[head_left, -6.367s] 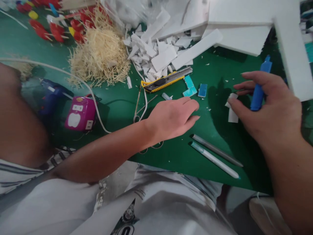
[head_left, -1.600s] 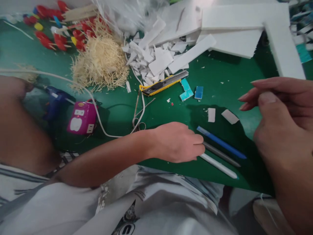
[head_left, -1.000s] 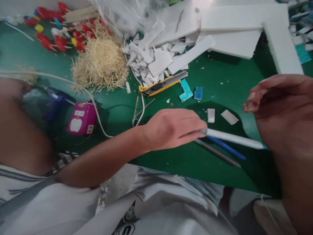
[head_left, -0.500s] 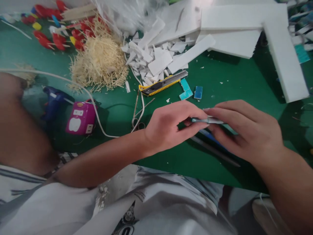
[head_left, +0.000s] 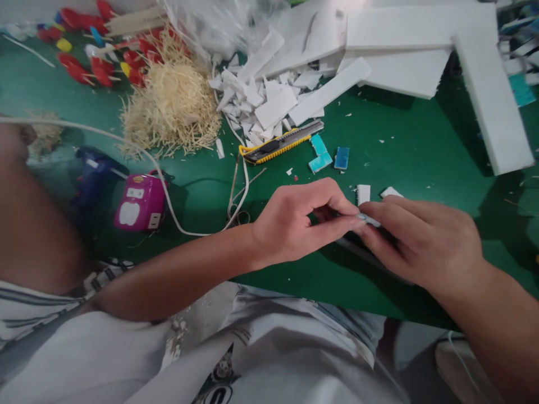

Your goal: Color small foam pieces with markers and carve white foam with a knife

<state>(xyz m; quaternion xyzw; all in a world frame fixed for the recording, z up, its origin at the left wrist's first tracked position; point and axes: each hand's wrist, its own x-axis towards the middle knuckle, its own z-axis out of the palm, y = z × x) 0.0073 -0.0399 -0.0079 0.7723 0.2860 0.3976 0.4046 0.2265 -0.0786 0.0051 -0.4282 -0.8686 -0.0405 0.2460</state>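
Note:
Both hands meet over the green table (head_left: pixel 303 275). My left hand (head_left: pixel 301 221) pinches the left end of a small pale strip (head_left: pixel 370 220) between thumb and forefinger. At its other end, my right hand (head_left: pixel 425 238) grips the same strip, its fingers covering much of it. Just beyond my fingertips lie two small white foam pieces (head_left: pixel 363 193). Beneath the hands is a dark, long rod (head_left: pixel 370 257), partly hidden. A yellow and black utility knife (head_left: pixel 280 145) rests farther off, near blue-green tile-like bits (head_left: pixel 320 154).
White foam scraps (head_left: pixel 273 101) and larger foam boards (head_left: pixel 400 70) fill the back. Wood shavings (head_left: pixel 172 106) and red pieces on sticks (head_left: pixel 101 70) sit at back left. A magenta adapter (head_left: pixel 138 202), blue glue gun (head_left: pixel 95 174), white cable (head_left: pixel 168 210) and another person's arm (head_left: pixel 42 219) are left.
Both hands have moved slightly toward me, and less of the pale strip shows between them. Two small white foam pieces now show on the table beyond my fingers.

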